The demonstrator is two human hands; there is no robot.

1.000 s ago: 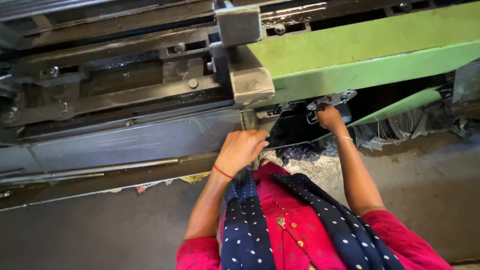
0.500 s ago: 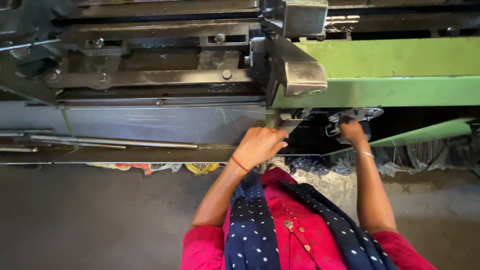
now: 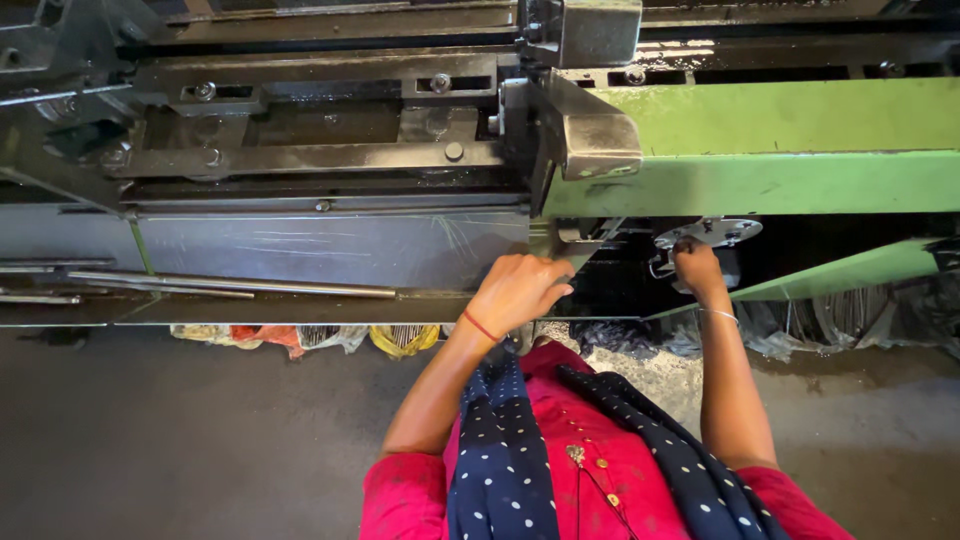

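Your left hand [image 3: 517, 290] is curled, fingers bent onto the near edge of the grey metal panel [image 3: 330, 250], just under the steel bracket [image 3: 590, 140]; can't tell if it grips anything. Your right hand [image 3: 695, 268] is closed around a small part beneath the round metal disc [image 3: 708, 233], under the green beam [image 3: 780, 150]. Long rod [image 3: 230, 285] lies left. Rag scraps [image 3: 300, 338] on the floor below.
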